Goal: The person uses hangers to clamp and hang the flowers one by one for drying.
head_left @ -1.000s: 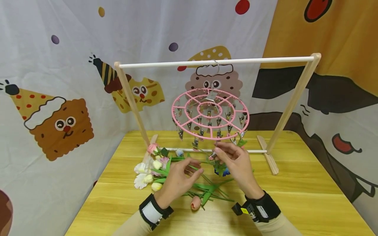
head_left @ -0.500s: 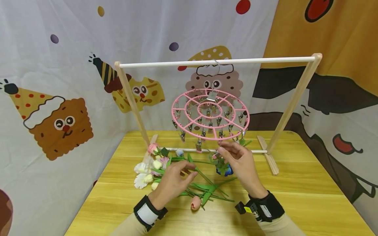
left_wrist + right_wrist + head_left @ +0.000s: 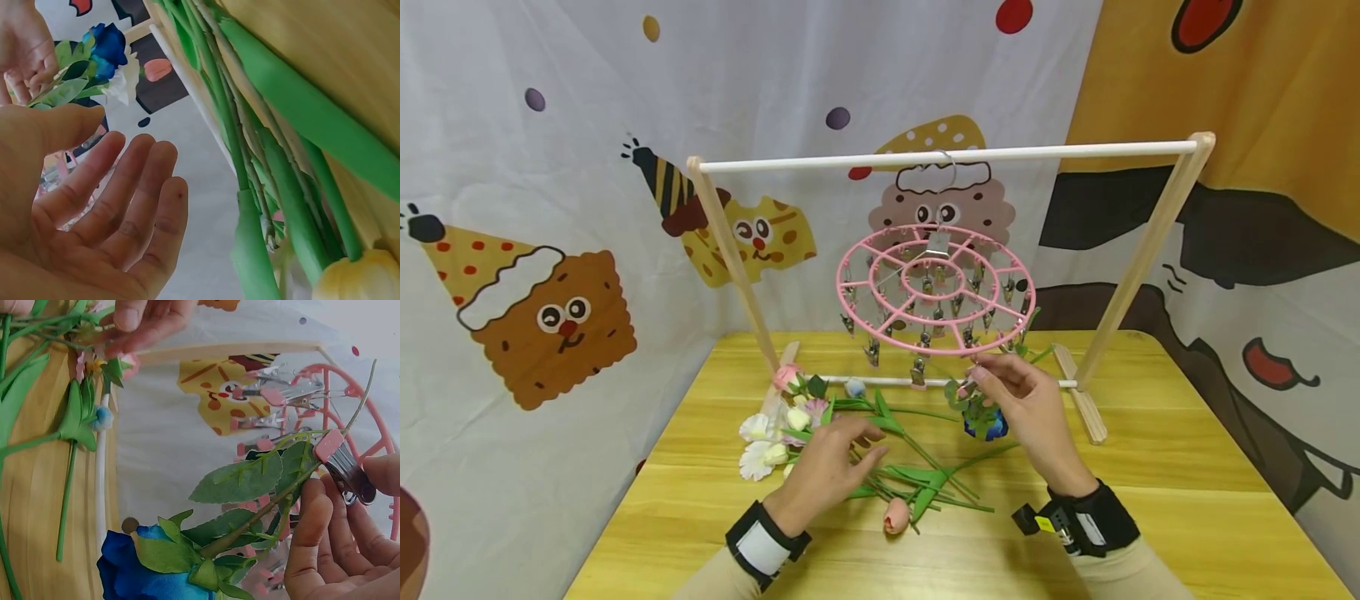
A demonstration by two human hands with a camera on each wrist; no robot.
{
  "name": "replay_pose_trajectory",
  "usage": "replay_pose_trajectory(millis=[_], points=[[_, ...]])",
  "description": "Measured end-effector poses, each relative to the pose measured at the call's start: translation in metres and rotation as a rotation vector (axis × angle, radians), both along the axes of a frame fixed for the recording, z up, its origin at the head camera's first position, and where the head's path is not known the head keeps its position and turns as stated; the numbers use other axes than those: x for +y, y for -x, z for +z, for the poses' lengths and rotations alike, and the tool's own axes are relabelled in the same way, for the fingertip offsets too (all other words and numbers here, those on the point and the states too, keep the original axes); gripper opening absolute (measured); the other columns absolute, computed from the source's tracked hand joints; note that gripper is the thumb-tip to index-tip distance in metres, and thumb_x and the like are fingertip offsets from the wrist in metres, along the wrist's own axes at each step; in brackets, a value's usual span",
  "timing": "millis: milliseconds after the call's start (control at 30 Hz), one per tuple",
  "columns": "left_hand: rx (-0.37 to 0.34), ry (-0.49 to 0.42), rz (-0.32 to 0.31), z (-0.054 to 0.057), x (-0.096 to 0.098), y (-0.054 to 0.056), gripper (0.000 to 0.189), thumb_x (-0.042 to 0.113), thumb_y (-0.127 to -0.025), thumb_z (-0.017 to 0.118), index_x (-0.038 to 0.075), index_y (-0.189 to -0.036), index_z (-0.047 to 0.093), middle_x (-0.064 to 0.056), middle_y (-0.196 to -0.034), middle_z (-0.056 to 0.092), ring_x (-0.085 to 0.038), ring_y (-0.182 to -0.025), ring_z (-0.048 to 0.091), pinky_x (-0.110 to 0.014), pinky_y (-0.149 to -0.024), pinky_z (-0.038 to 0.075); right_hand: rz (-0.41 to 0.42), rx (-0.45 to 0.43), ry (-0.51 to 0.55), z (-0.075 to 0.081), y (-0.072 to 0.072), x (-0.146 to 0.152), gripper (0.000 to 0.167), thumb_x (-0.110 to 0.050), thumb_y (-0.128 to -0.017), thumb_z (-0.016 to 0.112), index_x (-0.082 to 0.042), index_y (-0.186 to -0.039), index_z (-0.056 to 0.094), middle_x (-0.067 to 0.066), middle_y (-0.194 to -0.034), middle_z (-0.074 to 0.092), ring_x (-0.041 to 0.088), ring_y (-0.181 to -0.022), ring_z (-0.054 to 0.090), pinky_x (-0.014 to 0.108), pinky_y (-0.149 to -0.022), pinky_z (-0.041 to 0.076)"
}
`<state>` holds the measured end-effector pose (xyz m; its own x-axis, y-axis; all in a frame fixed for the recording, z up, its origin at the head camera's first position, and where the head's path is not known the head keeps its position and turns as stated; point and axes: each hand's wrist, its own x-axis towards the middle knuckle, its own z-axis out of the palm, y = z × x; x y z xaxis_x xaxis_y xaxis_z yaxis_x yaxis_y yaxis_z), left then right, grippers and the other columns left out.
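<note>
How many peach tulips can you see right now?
2 visible: one peach tulip lies on the table, on the near side; another peach tulip shows in the left wrist view beside the white flower. More could be hidden among the flowers.

I'm using one left hand (image 3: 829, 468) and one right hand (image 3: 1028, 408), two in all, and wearing two wristbands (image 3: 763, 546). I'm counting one rack (image 3: 820, 162) with two wooden posts (image 3: 728, 250), one pink hanger (image 3: 936, 352), one clip (image 3: 344, 467) in my pinch and over a dozen others dangling, too overlapped for an exact tally. I'm also seeing one blue rose (image 3: 150, 565), one pink rose (image 3: 787, 377), one pale-blue bud (image 3: 855, 387), two peach tulips (image 3: 897, 517) and at least two cream tulips (image 3: 798, 417).
</note>
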<state>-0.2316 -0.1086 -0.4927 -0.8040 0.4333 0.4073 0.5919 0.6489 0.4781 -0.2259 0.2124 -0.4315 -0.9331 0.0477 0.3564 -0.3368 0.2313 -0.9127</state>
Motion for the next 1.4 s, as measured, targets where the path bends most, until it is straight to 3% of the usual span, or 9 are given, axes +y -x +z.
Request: replay_pose_trajectory(millis=[367, 533, 767, 1100, 1400], points=[[-0.001, 0.075, -0.044, -0.004, -0.009, -0.001, 0.015, 0.023, -0.106, 0.09, 0.016, -0.119, 0.086, 0.001, -0.113, 0.089, -0.018, -0.098, 0.085, -0.031, -0.086, 0.071, 0.006, 0.009, 0.031, 0.004, 0.011, 0.021, 0.035, -0.02, -0.119, 0.072, 0.002, -0.146, 0.074, -0.016, -0.12, 0.084, 0.006, -0.101, 0.079, 0.024, -0.085, 0.069], [0.008, 0.091, -0.056, -0.008, -0.012, 0.0, 0.014, 0.02, -0.105, 0.09, 0.015, -0.118, 0.086, 0.0, -0.114, 0.089, -0.02, -0.098, 0.085, -0.032, -0.085, 0.071, 0.011, -0.002, 0.019, 0.006, 0.016, 0.031, 0.038, -0.025, -0.12, 0.071, -0.001, -0.148, 0.073, -0.011, -0.125, 0.082, 0.01, -0.104, 0.079, 0.024, -0.088, 0.068], [0.026, 0.116, -0.069, -0.009, -0.01, 0.004, 0.015, 0.019, -0.106, 0.09, 0.013, -0.119, 0.086, -0.002, -0.113, 0.088, -0.019, -0.097, 0.084, -0.029, -0.082, 0.069, 0.013, -0.024, 0.034, 0.009, 0.025, 0.045, 0.042, -0.027, -0.12, 0.07, -0.002, -0.153, 0.07, -0.015, -0.125, 0.086, 0.01, -0.102, 0.08, 0.022, -0.088, 0.068], [0.06, 0.188, -0.095, -0.013, 0.008, 0.017, 0.019, 0.019, -0.106, 0.09, 0.012, -0.123, 0.086, -0.006, -0.117, 0.087, -0.019, -0.098, 0.086, -0.028, -0.079, 0.07, 0.048, -0.03, 0.089, 0.004, 0.04, 0.058, 0.037, -0.026, -0.119, 0.072, -0.003, -0.149, 0.073, -0.005, -0.123, 0.088, 0.007, -0.101, 0.08, 0.021, -0.091, 0.068], [0.066, 0.327, -0.118, -0.016, 0.032, 0.032, 0.024, 0.023, -0.109, 0.087, 0.014, -0.132, 0.084, -0.006, -0.122, 0.083, -0.017, -0.099, 0.079, -0.028, -0.08, 0.068, 0.048, -0.087, 0.11, 0.002, 0.051, 0.061, 0.048, -0.032, -0.117, 0.075, 0.001, -0.152, 0.069, -0.01, -0.117, 0.083, 0.006, -0.105, 0.079, 0.022, -0.094, 0.069]])
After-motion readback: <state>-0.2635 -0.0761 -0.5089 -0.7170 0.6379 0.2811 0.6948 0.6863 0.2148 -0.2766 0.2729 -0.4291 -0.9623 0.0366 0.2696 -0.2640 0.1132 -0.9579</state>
